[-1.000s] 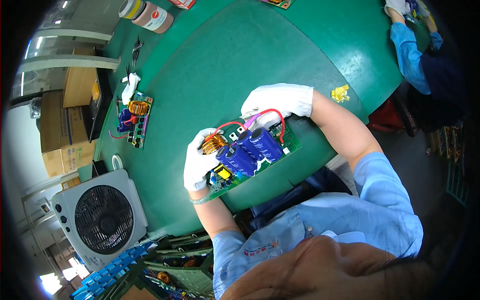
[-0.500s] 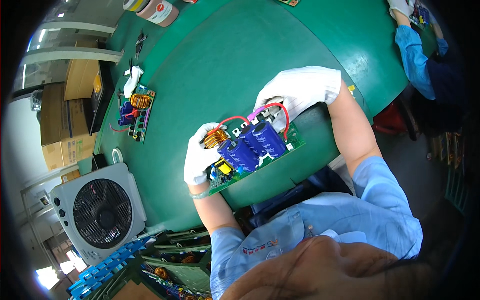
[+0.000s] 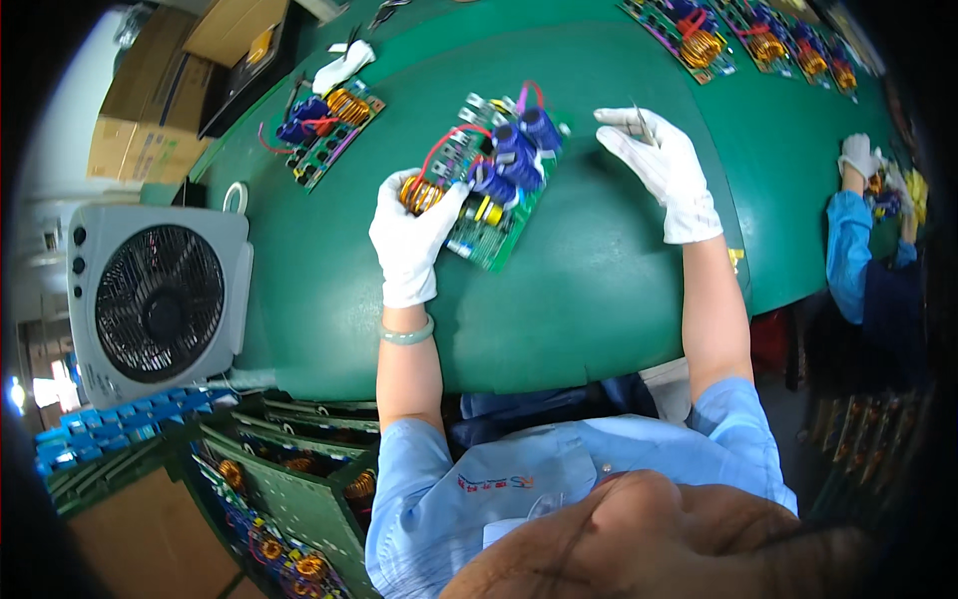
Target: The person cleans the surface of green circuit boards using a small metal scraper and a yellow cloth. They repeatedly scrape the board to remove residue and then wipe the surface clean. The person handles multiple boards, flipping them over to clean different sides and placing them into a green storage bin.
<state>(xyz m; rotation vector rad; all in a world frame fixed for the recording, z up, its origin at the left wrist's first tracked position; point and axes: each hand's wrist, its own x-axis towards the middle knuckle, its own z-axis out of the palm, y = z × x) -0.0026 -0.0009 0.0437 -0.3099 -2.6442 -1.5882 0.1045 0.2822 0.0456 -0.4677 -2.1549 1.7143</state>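
Observation:
My left hand (image 3: 414, 235), in a white glove, grips a green circuit board (image 3: 484, 245) by the corner near its copper-wound coil (image 3: 422, 195). The board is tilted over the table, its several blue capacitors (image 3: 514, 158) facing up. One red wire (image 3: 446, 142) arcs beside them, and another loops at the far end. My gloved right hand (image 3: 664, 170) is apart from the board, to its right. Its fingers are bent around a thin, pointed metal tool (image 3: 640, 122) that looks like tweezers; part of it is hidden by the glove.
Another board (image 3: 334, 125) lies at the left, near a white glove (image 3: 344, 68). Several boards (image 3: 699, 45) line the far right. A grey fan (image 3: 160, 299) stands left, above green racks (image 3: 289, 489) of boards. A co-worker's gloved hand (image 3: 858, 158) is at the right edge.
My right hand has let go of the board and moved right, with a thin metal tool now showing in it. My left hand has turned the board to a steeper angle. The view has shifted.

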